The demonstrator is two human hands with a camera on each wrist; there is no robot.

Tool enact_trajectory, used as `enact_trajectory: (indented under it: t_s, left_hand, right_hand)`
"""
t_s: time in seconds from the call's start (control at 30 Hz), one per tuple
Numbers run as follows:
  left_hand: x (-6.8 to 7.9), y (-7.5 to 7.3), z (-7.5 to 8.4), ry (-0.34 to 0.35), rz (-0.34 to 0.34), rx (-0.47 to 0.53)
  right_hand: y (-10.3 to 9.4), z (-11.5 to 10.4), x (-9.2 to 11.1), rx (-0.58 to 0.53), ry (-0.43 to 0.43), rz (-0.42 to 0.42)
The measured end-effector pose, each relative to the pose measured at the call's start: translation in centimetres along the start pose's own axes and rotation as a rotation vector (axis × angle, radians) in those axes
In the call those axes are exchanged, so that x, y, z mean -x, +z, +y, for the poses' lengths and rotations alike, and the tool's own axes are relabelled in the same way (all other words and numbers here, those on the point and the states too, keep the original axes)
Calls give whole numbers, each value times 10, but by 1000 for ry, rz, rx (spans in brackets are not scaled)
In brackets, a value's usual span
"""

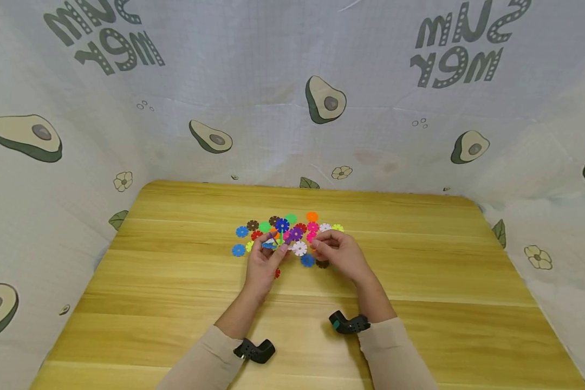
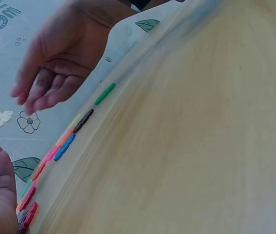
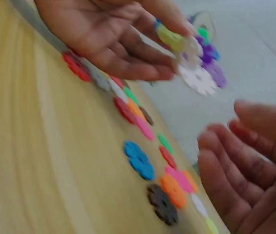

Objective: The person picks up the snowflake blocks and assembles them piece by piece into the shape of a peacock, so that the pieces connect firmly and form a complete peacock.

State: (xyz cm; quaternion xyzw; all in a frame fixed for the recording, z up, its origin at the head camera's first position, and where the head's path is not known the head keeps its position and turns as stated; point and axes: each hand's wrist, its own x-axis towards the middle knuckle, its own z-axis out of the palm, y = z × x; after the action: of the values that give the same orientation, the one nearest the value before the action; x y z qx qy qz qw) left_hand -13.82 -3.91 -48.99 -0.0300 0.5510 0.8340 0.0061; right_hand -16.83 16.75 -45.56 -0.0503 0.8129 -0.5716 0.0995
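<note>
My left hand (image 1: 262,268) pinches a cluster of joined flower-shaped plastic discs above the table. In the head view, a dark blue disc (image 1: 282,225) tops this cluster and a purple disc (image 1: 296,233) sits on its right side. The right wrist view shows a white disc (image 3: 199,80) at its near side, with yellow, green and purple ones behind. To the right of the cluster, my right hand (image 1: 343,253) hovers apart from it, fingers loosely bent. Between its thumb and fingers nothing shows in the right wrist view.
Loose notched discs of many colours lie on the wooden table (image 1: 175,292) beneath and beyond the hands. Among them are a blue disc (image 3: 138,160), a dark brown disc (image 3: 162,204) and an orange disc (image 1: 312,216). A printed curtain (image 1: 268,70) hangs behind the table.
</note>
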Motion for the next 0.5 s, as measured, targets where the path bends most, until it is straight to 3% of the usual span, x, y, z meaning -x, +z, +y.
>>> enact_trajectory:
  t_s: [0.13, 0.23, 0.37, 0.5]
  left_hand:
    - [1, -1, -1, 8, -15, 22]
    - [2, -1, -1, -1, -37, 32]
    - [3, 0, 0, -20, -53, 42]
    - [4, 1, 1, -56, -76, 89]
  right_hand:
    - [-16, 6, 0, 209, 49, 127]
    - [-19, 10, -1, 372, 71, 132]
    - [-8, 14, -3, 525, 29, 122]
    - [7, 16, -4, 628, 19, 177]
